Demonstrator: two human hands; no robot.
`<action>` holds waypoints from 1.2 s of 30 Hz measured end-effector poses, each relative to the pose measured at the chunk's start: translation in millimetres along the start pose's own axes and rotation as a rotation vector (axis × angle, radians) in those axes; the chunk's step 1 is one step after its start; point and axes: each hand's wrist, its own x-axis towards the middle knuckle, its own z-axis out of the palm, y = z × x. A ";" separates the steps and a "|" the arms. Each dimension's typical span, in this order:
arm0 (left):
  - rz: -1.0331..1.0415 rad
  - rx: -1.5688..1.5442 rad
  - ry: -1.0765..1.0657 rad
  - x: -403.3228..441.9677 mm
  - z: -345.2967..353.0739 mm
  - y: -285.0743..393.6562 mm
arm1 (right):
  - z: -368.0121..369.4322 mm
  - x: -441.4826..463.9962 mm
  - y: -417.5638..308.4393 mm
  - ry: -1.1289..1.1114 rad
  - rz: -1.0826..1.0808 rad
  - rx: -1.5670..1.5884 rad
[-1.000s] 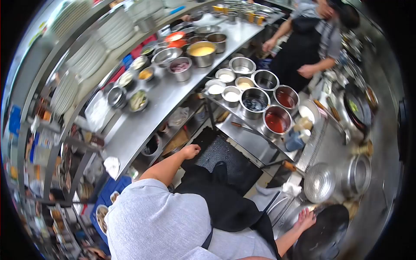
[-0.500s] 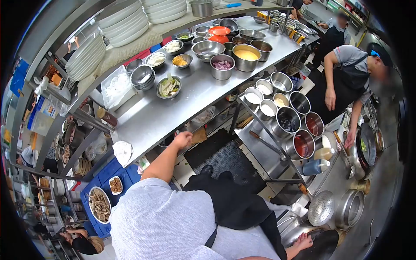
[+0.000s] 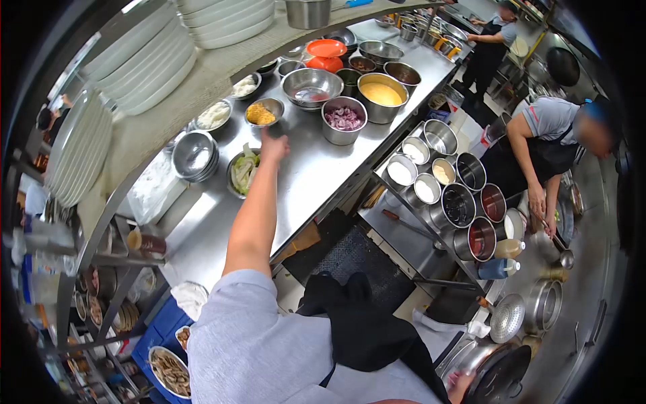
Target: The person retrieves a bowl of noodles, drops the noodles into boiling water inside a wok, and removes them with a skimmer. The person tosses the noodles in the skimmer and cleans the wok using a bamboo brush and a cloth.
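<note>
Currently, head view, sole camera: left hand [image 3: 274,145] reaches over the steel counter [image 3: 306,161], arm extended, fingers at the near edge of a small steel bowl [image 3: 279,108] of shredded yellow-orange food [image 3: 260,114]. Fingertips are partly hidden; whether they pinch the rim or merely lie beside it, cannot tell.

Bowl position: upright on the counter, just beyond a bowl of green vegetable pieces [image 3: 232,178], with a wide steel bowl [image 3: 311,86] to its right and a bowl of white shreds [image 3: 227,122] to its left. Further right: pot of chopped purple onion [image 3: 342,138], then pot of yellow liquid [image 3: 382,114]. Nested steel bowls [image 3: 194,155] sit left of the greens.

Right hand [image 3: 461,386]: low in frame, blurred, next to a dark round pan [image 3: 505,370]. Neither its grip nor any contact can be told.

Right side: 2 bottles stand near the pots, 1 pale yellow bottle [image 3: 509,249] and 1 blue bottle [image 3: 496,270]. A co-worker [image 3: 538,165] in grey top and dark apron has both hands near the handle of a ladle [image 3: 567,259]. A perforated ladle [image 3: 507,318] rests nearer the wearer.

Labels: brown jar [image 3: 151,244] at left and both bottles, any print too small to read.
</note>
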 end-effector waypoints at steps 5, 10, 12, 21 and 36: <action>0.080 0.778 0.210 130.6 8.6 -35.7 | 59.6 -97.8 -16.4 -0.212 0.083 -0.158; 0.010 0.981 0.133 203.4 -0.8 -85.2 | 32.5 -123.4 30.4 -0.119 0.144 0.038; -0.003 1.000 0.230 229.5 -6.3 -112.5 | 19.0 -140.9 55.5 -0.062 0.238 0.135; 0.326 0.899 0.352 59.7 26.6 -63.8 | -23.0 -221.0 275.4 0.375 0.602 0.252; 0.770 0.285 -1.411 -469.7 341.5 -38.5 | 100.1 -220.8 279.4 0.269 0.481 1.215</action>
